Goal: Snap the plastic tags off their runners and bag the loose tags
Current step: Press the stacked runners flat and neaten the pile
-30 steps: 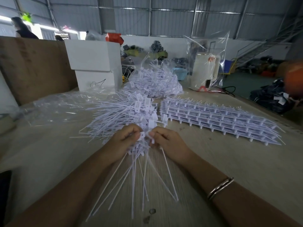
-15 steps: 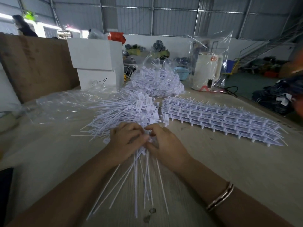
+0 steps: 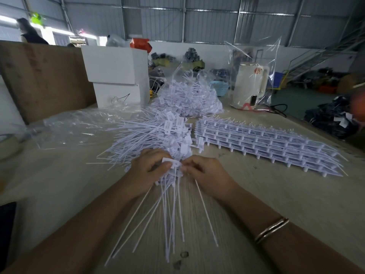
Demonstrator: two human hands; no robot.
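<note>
My left hand grips a bunch of white plastic tags by their flat heads, their long thin tails fanning toward me over the table. My right hand pinches the same bunch from the right side, one tail running out beneath it. Just beyond my hands lies a heap of loose tags. To the right sits a flat stack of tags on their runners. A clear bag stuffed with tags stands further back.
Empty clear bags lie crumpled at the left. White boxes and a brown board stand behind them. A white kettle inside a plastic bag is at the back right. A tape roll sits at the left edge.
My hands drew together round the tag heads, then eased apart a little; one flat tag head now shows between my thumbs. The tails shifted slightly.
</note>
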